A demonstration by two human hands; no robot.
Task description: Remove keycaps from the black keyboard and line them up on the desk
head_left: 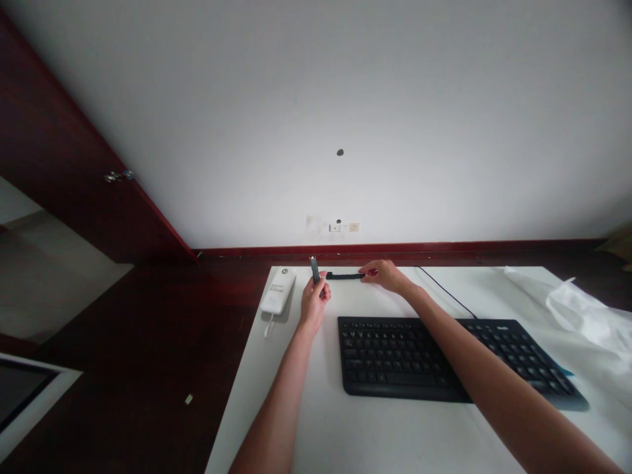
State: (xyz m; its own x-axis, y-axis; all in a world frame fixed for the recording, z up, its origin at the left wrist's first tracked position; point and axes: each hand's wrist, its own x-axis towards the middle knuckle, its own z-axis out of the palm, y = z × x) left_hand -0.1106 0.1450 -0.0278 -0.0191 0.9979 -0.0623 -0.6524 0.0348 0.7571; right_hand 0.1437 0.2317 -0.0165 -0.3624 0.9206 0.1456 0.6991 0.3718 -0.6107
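Note:
My left hand [315,299] is closed around a slim dark grey stick-like tool [315,268], held upright with a shiny tip at its top. Its exact kind is too small to tell. Near the table's far edge lies a thin black bumpy strip [344,276], its left end close to my left fingers. My right hand [385,274] reaches over the keyboard, thumb and fingers pinched at the strip's right end. Beneath my right forearm is a black keyboard [390,359], partly covered by the arm.
A white power bank [279,291] with a short white cable lies at the table's left edge. Crumpled white sheeting [582,309] covers the right side. The keyboard's black cable [447,291] runs over the far edge of the white table [320,428]. Wall sockets [344,227] sit beyond.

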